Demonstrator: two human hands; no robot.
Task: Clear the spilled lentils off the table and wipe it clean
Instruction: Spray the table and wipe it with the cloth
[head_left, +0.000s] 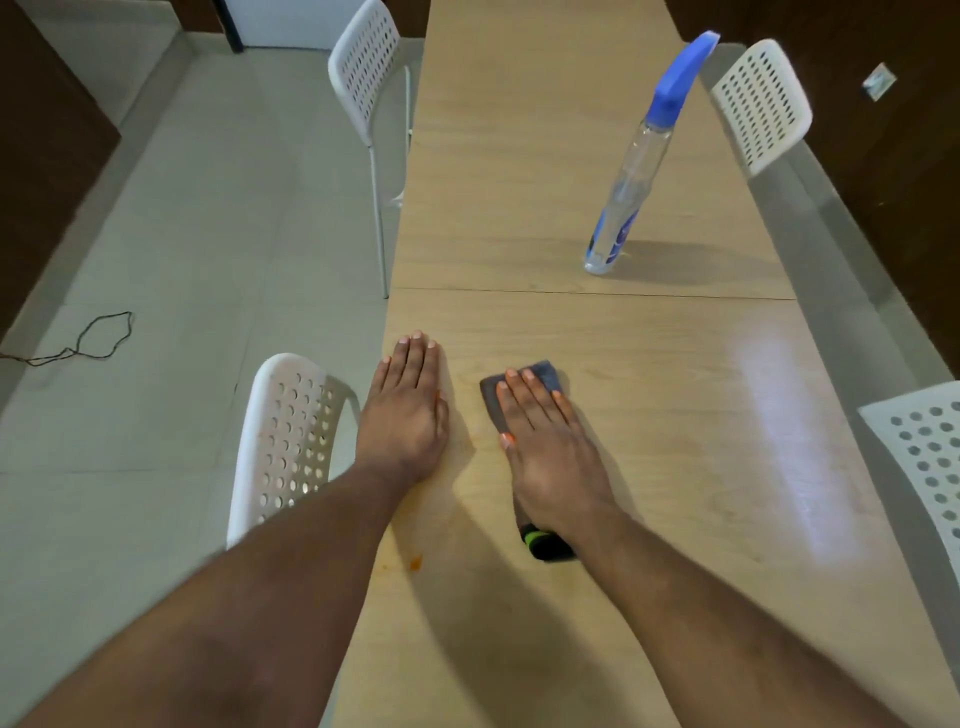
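both hands flat on the table (649, 415), left hand (405, 410) fingers straight together near the left edge, right hand (550, 441) fingers spread pressing a grey cloth (524, 384), bare wood up to the spray bottle (639, 156)

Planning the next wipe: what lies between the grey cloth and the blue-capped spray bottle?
Head view: only bare wooden tabletop and its seam separate cloth from bottle.

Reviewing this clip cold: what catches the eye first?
Two bare forearms reach over a wooden table: the right hand presses flat on a grey cloth, the left hand lies flat beside it. Farther back on the right stands a clear spray bottle with a blue top.
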